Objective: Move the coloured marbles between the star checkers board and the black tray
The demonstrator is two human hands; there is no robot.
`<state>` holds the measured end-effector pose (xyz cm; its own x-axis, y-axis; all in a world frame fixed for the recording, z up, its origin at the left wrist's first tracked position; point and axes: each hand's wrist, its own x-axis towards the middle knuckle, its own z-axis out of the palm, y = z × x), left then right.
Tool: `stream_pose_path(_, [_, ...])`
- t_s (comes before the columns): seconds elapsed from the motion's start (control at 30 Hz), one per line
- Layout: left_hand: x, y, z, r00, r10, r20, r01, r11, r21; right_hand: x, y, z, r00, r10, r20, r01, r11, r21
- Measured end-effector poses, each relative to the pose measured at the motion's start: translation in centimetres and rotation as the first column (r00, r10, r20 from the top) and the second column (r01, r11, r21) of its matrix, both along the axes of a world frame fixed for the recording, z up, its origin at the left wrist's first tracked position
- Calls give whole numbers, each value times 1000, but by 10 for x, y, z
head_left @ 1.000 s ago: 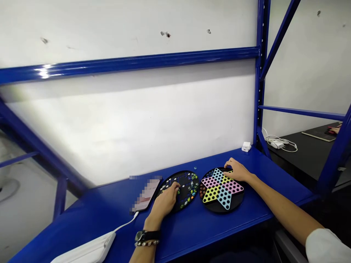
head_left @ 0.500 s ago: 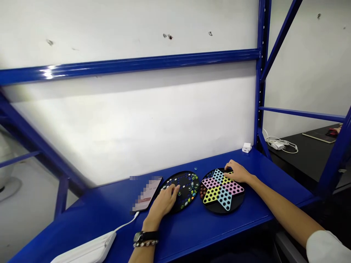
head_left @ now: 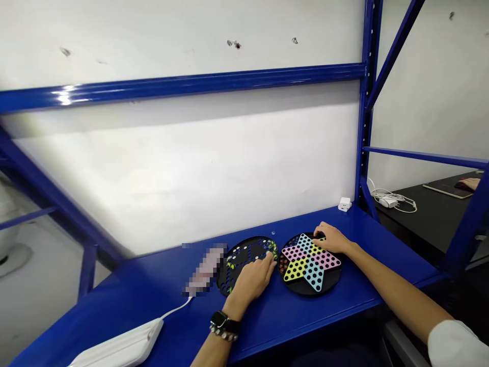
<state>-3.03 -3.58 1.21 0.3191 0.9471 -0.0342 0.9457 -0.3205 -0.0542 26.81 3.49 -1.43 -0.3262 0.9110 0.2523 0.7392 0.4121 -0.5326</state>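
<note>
My left hand (head_left: 255, 275) is over the right side of a round black tray (head_left: 240, 260) with green, white and blue marbles around its edge. Its fingers are drawn together by the green marbles (head_left: 272, 245); what they hold, if anything, is hidden. To the right lies a Chinese checkers board (head_left: 311, 261), a colourful star with holes set in a round black base, reddish marbles (head_left: 283, 265) showing at its left side. My right hand (head_left: 329, 238) grips this board at its far right edge, thumb and fingers curled around the rim.
A phone (head_left: 206, 267) lies left of the tray, its cable running to a white power bank (head_left: 122, 346). One loose marble (head_left: 273, 233) rests behind the trays. A white charger (head_left: 344, 204) stands at the back right beside a blue frame post (head_left: 364, 117). Another person's hand (head_left: 470, 183) shows far right.
My left hand has moved right across the marble tray, from its middle to its right edge, uncovering the left part. My right hand stays at the board's rim.
</note>
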Motion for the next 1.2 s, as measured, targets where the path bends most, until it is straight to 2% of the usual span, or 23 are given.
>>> stream_pose_path(0.17, [-1,-1,-4,1000,11,-12,-11,1000,4,-1,0,1,1000,1,11,-1,1000,-8])
stream_pose_path(0.33, [0,-2,0,1000,12,-8,-12,1000,1,-1,-2,4,998,-34,53,34,999,14])
stream_pose_path(0.6, [-5,0,0,987,34,155,-33,999,-13,0,-1,13,944,-215,251,212,976,37])
stream_pose_path(0.73, [-8,0,2,961,31,277,-32,999,-2,-1,-2,12,946,-253,202,243,967,72])
stream_pose_path(0.83, [-11,1,5,923,7,384,-15,1000,17,-1,-2,11,967,-226,114,210,968,136])
stream_pose_path(0.93, [-14,2,6,909,13,416,-10,1000,-9,-2,-3,10,985,-153,84,140,980,144])
stream_pose_path(1.1, [-20,8,-1,908,54,416,-54,998,-11,-5,-5,8,994,-73,85,66,995,81])
stream_pose_path(1.2, [-20,15,-2,939,83,334,-105,993,49,-5,-5,9,995,-71,77,65,995,75])
